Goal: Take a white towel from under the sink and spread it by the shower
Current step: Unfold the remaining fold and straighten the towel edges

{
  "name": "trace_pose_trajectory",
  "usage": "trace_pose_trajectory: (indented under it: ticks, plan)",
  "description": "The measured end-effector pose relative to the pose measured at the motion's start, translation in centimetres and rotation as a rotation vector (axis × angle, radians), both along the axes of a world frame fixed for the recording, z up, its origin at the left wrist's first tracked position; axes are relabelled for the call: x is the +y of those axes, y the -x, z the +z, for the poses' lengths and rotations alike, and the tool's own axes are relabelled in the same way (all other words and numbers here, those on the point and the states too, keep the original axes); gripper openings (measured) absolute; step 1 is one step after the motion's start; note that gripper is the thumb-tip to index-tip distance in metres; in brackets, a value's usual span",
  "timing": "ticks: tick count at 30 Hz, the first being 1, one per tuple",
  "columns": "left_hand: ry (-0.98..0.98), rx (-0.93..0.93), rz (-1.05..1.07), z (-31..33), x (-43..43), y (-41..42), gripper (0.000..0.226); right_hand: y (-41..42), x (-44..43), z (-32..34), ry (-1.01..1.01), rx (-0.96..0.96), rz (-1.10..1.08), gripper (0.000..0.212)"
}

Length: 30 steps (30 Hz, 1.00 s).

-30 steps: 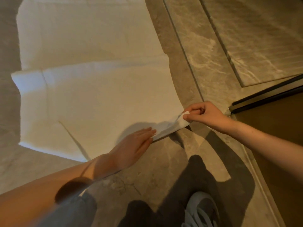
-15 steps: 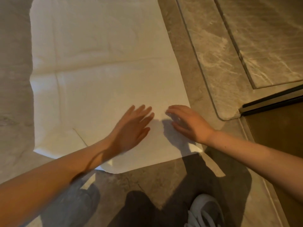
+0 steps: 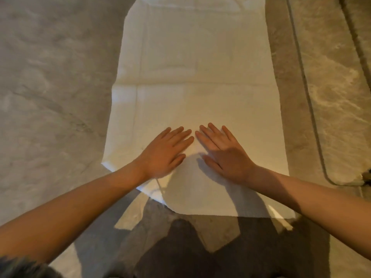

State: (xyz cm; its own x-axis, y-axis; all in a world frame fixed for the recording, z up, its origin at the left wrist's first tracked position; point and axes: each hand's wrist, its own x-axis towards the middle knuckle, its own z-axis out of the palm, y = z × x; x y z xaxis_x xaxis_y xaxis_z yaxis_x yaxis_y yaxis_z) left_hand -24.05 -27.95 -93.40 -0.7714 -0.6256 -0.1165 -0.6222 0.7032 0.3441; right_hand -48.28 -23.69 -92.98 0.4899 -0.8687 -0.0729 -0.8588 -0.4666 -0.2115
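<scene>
A white towel lies spread flat on the stone floor, reaching from my knees to the top of the view, with fold creases across it. Its near left corner is slightly turned under. My left hand rests palm down on the towel's near part, fingers apart. My right hand lies flat beside it, fingertips almost touching the left ones. Neither hand holds anything.
The raised marble shower threshold runs along the towel's right side, edged by a dark seam. Grey marble floor lies to the left. My shadow and dark trousers fill the bottom of the view.
My right hand has let go of the towel's near corner and both hands have moved onto the towel, palms flat, side by side. The view has swung so the towel runs straight ahead.
</scene>
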Motion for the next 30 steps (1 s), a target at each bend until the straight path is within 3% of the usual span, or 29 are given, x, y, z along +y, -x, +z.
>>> trace_pose_trajectory:
  ticks: [5, 13, 19, 26, 30]
  plan:
    - [-0.033, 0.08, 0.048, 1.3, 0.0, -6.5, 0.037, -4.8, -1.3, -0.6, 0.037, -0.03, 0.202, 0.058]
    - [-0.139, 0.113, 0.311, 2.0, 1.2, -12.4, 0.035, -8.7, -1.6, -2.4, -0.028, -0.039, 0.284, 0.064]
    - [-0.356, 0.245, 0.591, 1.7, 1.8, -12.8, 0.031, -8.9, -1.6, -2.7, -0.019, -0.037, 0.285, 0.063]
    - [-0.51, 0.247, 0.659, 2.1, 0.4, -12.7, 0.022, -9.1, -1.4, -1.6, -0.064, -0.05, 0.266, 0.062]
    - [-0.551, 0.181, 0.664, 2.1, -0.1, -12.6, 0.024, -10.8, 0.8, -0.1, -0.208, -0.242, 0.17, 0.054]
